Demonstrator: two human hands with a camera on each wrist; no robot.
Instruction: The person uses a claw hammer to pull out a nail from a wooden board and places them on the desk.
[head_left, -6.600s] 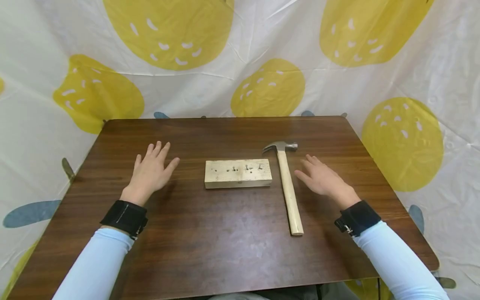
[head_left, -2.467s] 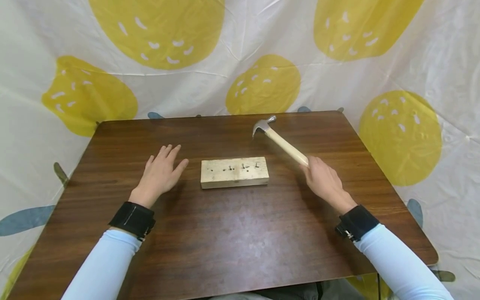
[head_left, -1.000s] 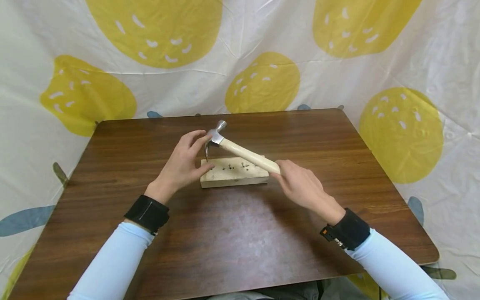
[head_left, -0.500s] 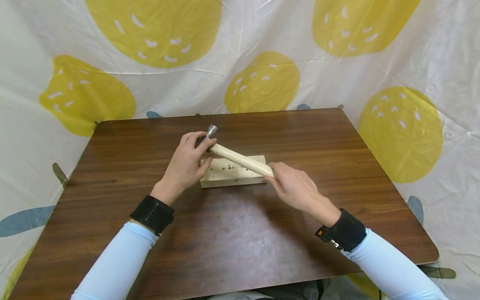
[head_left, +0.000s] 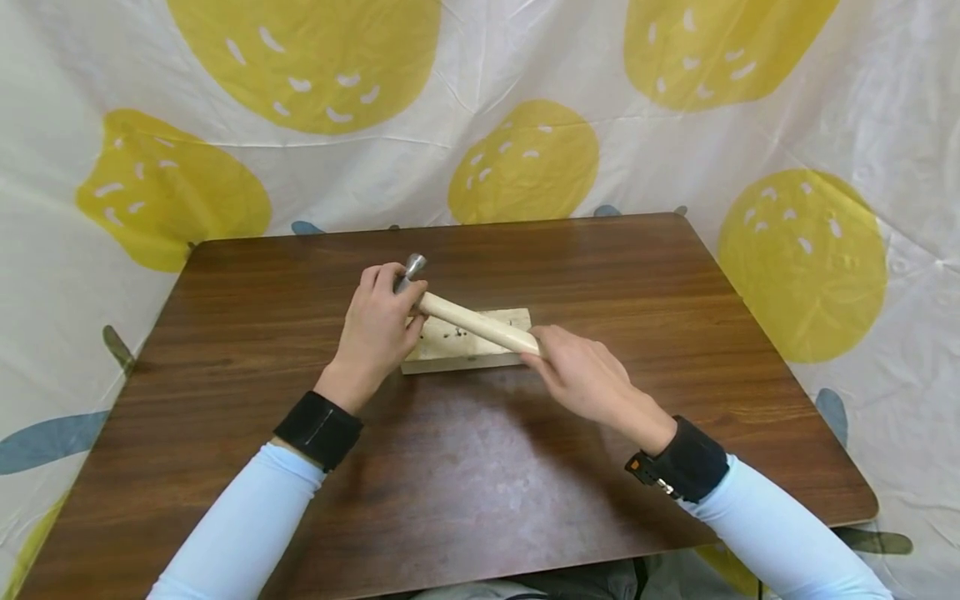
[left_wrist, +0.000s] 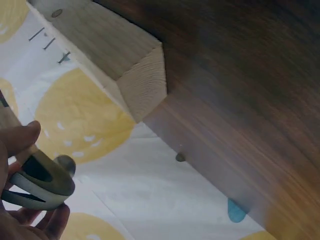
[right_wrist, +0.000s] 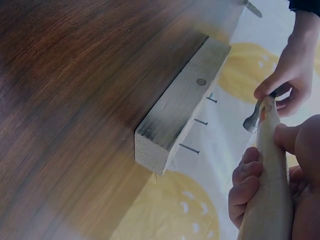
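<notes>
Lifted off the dark wooden bench, the wooden-handled steel claw hammer now slants over the pale nail-studded wood block; right hand grips its handle, left hand clasps its head. Nails stand undriven.

Both arms are in long pale blue sleeves, snug fit, running right down to the wrists. Each wrist has a chunky black band strapped on. The one by the left hand has a thin light line across it, looks like a seam or edge. The one by the right hand has a small orange bit and some metal-looking hardware on the side. Hands are bare.
</notes>
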